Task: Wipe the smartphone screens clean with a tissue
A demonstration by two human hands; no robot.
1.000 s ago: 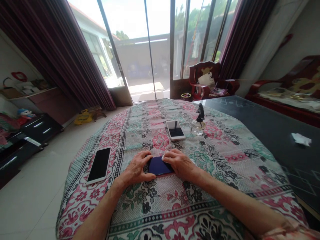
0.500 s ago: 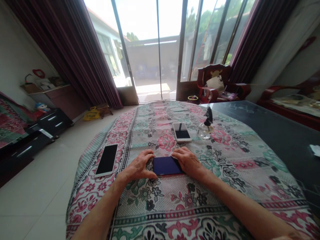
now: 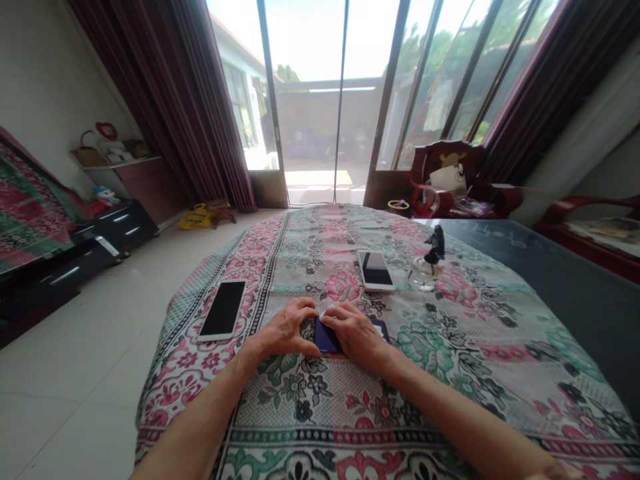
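Firstly, 1 left hand (image 3: 287,330), thumb and fingers spread at the left end of 1 dark-blue slab (image 3: 327,340), flat on patterned tablecloth (image 3: 295,277). 1 right hand (image 3: 356,335) across the slab, white scrap (image 3: 323,316) at its fingertips, pinch indeterminable; outward, 1 white-edged phone (image 3: 223,311) left, 1 spray bottle (image 3: 425,272) beyond.

Right across the middle went the right hand (image 3: 353,332), and there went much of the dark blue device (image 3: 326,335), hidden beneath it! A white scrap (image 3: 323,316) peeped out at the fingertips, most of it covered, too small to name; the pale patch (image 3: 380,329) beyond the knuckles could have been glare or print. Whether the fingertips of the left hand (image 3: 286,331) touched the device was impossible to call. Down below, the bottom edge cut off both forearms and the patterned tablecloth (image 3: 280,417). Out right, the frame sliced the dark table (image 3: 565,287); through the glass, the yard (image 3: 320,133) blurred into haze.
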